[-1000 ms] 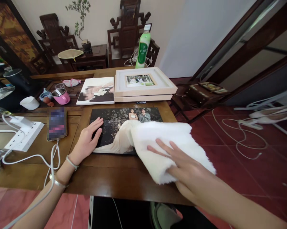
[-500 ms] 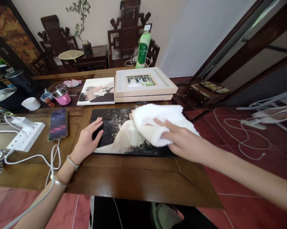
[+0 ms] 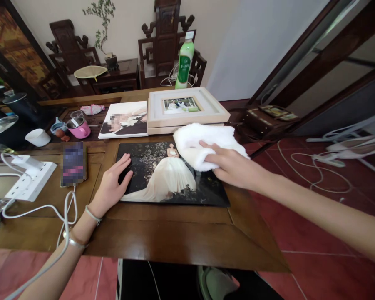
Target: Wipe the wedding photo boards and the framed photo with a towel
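A dark photo panel [image 3: 162,179] showing a figure in a long pale gown lies flat on the brown wooden table [image 3: 162,233]. My left hand [image 3: 114,181] rests on its left edge, fingers stretched out and holding nothing. With my right hand [image 3: 227,164] I grip a fluffy white cloth [image 3: 206,143], which covers the panel's upper right corner. Part of the cloth reaches toward the frames behind; its underside is hidden, so I cannot tell how firmly it touches the panel.
Behind the panel lie a photo print [image 3: 125,121] and stacked pale picture frames [image 3: 187,118], with a green bottle [image 3: 185,62] beyond. On the left are a phone [image 3: 73,164], a white power strip [image 3: 31,181], looping cables, a pink mug [image 3: 78,127] and a white cup [image 3: 38,136].
My right hand and the cloth have moved up, toward the panel's far edge, uncovering the figure's upper part and the lower right corner. My left hand stays on the left edge.
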`<state>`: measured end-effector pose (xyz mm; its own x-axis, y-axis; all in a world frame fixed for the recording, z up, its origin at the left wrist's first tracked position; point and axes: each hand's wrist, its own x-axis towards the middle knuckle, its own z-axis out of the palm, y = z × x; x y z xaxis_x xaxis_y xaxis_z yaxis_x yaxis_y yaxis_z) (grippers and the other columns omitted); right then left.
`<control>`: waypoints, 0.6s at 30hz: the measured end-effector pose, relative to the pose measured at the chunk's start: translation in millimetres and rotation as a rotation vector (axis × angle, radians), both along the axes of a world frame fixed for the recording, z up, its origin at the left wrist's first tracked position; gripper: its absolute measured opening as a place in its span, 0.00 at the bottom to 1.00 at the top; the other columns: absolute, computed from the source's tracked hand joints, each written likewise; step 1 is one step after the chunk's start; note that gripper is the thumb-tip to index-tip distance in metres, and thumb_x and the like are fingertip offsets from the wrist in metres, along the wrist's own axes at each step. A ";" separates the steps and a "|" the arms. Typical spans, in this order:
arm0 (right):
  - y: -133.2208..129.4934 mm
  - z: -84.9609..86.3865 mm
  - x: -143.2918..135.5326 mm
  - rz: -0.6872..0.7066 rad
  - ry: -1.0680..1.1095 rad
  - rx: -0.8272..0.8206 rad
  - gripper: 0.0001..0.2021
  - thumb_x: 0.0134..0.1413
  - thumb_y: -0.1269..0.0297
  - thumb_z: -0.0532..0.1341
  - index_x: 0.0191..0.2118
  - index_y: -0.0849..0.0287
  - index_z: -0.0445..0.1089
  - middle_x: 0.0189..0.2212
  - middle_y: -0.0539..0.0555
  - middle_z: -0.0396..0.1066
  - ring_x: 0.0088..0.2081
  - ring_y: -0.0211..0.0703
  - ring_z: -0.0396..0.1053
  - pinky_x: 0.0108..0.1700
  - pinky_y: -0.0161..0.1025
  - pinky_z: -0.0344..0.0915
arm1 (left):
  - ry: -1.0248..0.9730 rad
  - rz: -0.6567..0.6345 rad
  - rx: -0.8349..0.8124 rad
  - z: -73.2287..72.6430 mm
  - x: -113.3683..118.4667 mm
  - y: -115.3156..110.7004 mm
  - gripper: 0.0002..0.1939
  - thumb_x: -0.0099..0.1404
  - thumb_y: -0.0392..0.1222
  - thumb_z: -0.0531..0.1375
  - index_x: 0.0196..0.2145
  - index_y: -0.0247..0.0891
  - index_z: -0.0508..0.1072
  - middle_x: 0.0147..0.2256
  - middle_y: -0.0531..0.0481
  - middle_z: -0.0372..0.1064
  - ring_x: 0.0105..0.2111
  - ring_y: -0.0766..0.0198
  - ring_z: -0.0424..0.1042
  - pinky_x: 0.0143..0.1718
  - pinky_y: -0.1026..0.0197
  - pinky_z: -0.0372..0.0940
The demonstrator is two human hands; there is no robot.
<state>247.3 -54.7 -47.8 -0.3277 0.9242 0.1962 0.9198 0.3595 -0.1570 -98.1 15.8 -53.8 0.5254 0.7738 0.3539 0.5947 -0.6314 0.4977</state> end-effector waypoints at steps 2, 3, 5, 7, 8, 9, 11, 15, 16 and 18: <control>-24.7 -2.2 -13.4 0.006 0.031 0.024 0.22 0.40 0.82 0.52 0.40 0.58 0.75 0.63 0.59 0.60 0.61 0.64 0.59 0.56 0.62 0.65 | -0.001 -0.002 -0.002 0.0 0.0 0.0 0.21 0.69 0.46 0.54 0.55 0.32 0.71 0.60 0.37 0.64 0.61 0.51 0.62 0.63 0.45 0.57; -38.6 -3.5 -20.9 0.025 0.046 0.036 0.22 0.40 0.82 0.51 0.37 0.58 0.76 0.63 0.57 0.60 0.64 0.63 0.55 0.58 0.64 0.63 | -0.001 -0.002 -0.004 -0.1 0.0 0.0 0.21 0.70 0.46 0.54 0.55 0.32 0.71 0.60 0.37 0.63 0.62 0.52 0.62 0.63 0.45 0.57; -67.3 -6.3 -35.8 0.090 0.079 0.097 0.19 0.40 0.83 0.50 0.30 0.58 0.74 0.63 0.59 0.60 0.67 0.62 0.47 0.61 0.67 0.58 | -0.002 0.002 -0.010 -0.6 0.3 -0.1 0.21 0.70 0.45 0.52 0.55 0.33 0.71 0.60 0.39 0.63 0.62 0.52 0.61 0.64 0.44 0.56; -93.4 -8.4 -49.9 0.148 0.091 0.144 0.17 0.42 0.83 0.49 0.26 0.59 0.72 0.64 0.60 0.58 0.68 0.62 0.43 0.61 0.69 0.55 | 0.003 0.003 -0.015 -0.9 0.7 -0.2 0.21 0.71 0.45 0.51 0.56 0.34 0.70 0.60 0.39 0.63 0.62 0.53 0.61 0.64 0.44 0.56; -104.4 -8.9 -56.4 0.173 0.097 0.166 0.16 0.44 0.83 0.49 0.24 0.59 0.70 0.64 0.61 0.57 0.68 0.62 0.42 0.61 0.70 0.55 | 0.006 0.003 -0.015 -1.0 0.9 -0.3 0.21 0.71 0.45 0.51 0.56 0.33 0.70 0.60 0.39 0.63 0.62 0.53 0.61 0.64 0.44 0.56; -113.7 -9.1 -62.6 0.199 0.104 0.182 0.16 0.45 0.83 0.49 0.22 0.59 0.69 0.64 0.60 0.57 0.68 0.63 0.42 0.61 0.71 0.54 | 0.008 0.002 -0.013 -1.0 1.1 -0.3 0.21 0.71 0.45 0.51 0.56 0.33 0.70 0.60 0.39 0.63 0.62 0.53 0.61 0.64 0.44 0.56; -126.0 -8.9 -73.1 0.252 0.118 0.213 0.16 0.48 0.82 0.51 0.17 0.58 0.65 0.64 0.60 0.58 0.67 0.65 0.45 0.62 0.71 0.54 | 0.011 -0.003 -0.006 -1.0 1.1 -0.3 0.21 0.71 0.44 0.52 0.55 0.31 0.70 0.60 0.37 0.63 0.62 0.52 0.61 0.64 0.45 0.56; -125.0 -9.2 -81.7 0.321 0.135 0.248 0.17 0.49 0.80 0.54 0.15 0.57 0.63 0.62 0.58 0.62 0.66 0.65 0.48 0.63 0.68 0.54 | 0.009 -0.012 0.001 -0.9 0.2 -0.2 0.21 0.70 0.44 0.52 0.56 0.29 0.70 0.60 0.36 0.63 0.62 0.52 0.61 0.63 0.45 0.57; -119.8 -9.6 -80.3 0.324 0.137 0.253 0.16 0.49 0.81 0.53 0.16 0.57 0.64 0.61 0.58 0.63 0.66 0.64 0.48 0.63 0.67 0.53 | 0.010 -0.012 0.000 -0.9 -0.2 -0.2 0.21 0.70 0.44 0.52 0.56 0.30 0.70 0.60 0.37 0.63 0.62 0.52 0.61 0.63 0.45 0.57; -104.5 -10.2 -73.3 0.304 0.138 0.248 0.15 0.47 0.82 0.52 0.20 0.57 0.69 0.61 0.58 0.63 0.66 0.61 0.48 0.63 0.66 0.53 | 0.012 -0.013 -0.002 -1.0 -0.7 -0.3 0.21 0.70 0.44 0.52 0.56 0.31 0.70 0.60 0.38 0.63 0.62 0.52 0.61 0.63 0.45 0.57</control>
